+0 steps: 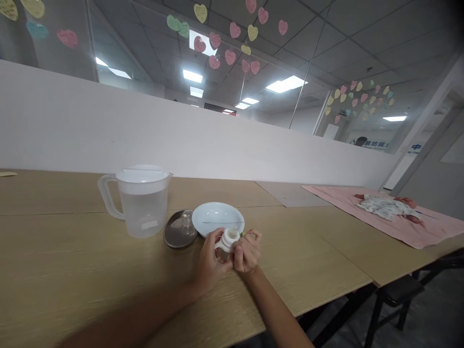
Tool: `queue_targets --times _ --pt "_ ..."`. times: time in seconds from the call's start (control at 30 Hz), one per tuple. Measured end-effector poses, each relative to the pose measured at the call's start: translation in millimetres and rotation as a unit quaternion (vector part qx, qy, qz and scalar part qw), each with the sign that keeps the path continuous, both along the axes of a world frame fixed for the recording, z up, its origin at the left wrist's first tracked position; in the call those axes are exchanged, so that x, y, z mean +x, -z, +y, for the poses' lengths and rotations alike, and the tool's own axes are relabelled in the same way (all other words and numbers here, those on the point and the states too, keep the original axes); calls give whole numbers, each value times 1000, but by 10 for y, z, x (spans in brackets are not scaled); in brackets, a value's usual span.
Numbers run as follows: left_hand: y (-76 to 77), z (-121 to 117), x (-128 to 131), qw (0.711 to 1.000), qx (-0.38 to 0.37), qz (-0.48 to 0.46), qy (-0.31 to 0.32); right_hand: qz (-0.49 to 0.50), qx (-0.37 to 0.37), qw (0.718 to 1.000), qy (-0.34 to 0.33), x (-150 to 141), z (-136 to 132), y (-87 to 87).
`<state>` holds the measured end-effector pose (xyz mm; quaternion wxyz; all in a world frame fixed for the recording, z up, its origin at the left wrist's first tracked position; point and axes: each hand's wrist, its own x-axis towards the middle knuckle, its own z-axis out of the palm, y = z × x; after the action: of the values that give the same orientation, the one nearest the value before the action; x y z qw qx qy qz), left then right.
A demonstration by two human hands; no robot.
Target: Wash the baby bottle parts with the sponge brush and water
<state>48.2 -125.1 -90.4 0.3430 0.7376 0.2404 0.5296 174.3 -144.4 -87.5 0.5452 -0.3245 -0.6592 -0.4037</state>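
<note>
Both my hands are closed round a small baby bottle [227, 243] with a white collar and a pale teat, held just above the wooden table [90, 270]. My left hand [210, 263] wraps the bottle's left side, fingers at the collar. My right hand [247, 253] grips it from the right, with something small and green showing at the fingertips. Just behind the bottle sits a white bowl [218, 218] with a thin stick lying across it. Left of the bowl, a round metal lid [180, 229] lies flat with a clear cap on it.
A clear plastic jug [141, 200] with a lid and some water stands at left. At far right a baby doll [387, 208] lies on a pink cloth [427, 229]. A white partition wall runs behind the table; the table's front edge drops off at right.
</note>
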Motion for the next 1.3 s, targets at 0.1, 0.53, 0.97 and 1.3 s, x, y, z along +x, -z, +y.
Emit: queue_targets --times 0.1,0.53,0.97,1.3 --pt "6 23 -26 1000 -14 4 9 -39 -25 999 14 -35 -34 7" --pt "-32 44 -23 999 3 26 24 30 -14 999 0 -48 -18 13" --pt "30 78 -42 999 -13 6 34 -79 26 995 -63 -168 1 34" --pt "53 108 -51 999 -1 2 41 -42 9 997 -69 -168 12 83"
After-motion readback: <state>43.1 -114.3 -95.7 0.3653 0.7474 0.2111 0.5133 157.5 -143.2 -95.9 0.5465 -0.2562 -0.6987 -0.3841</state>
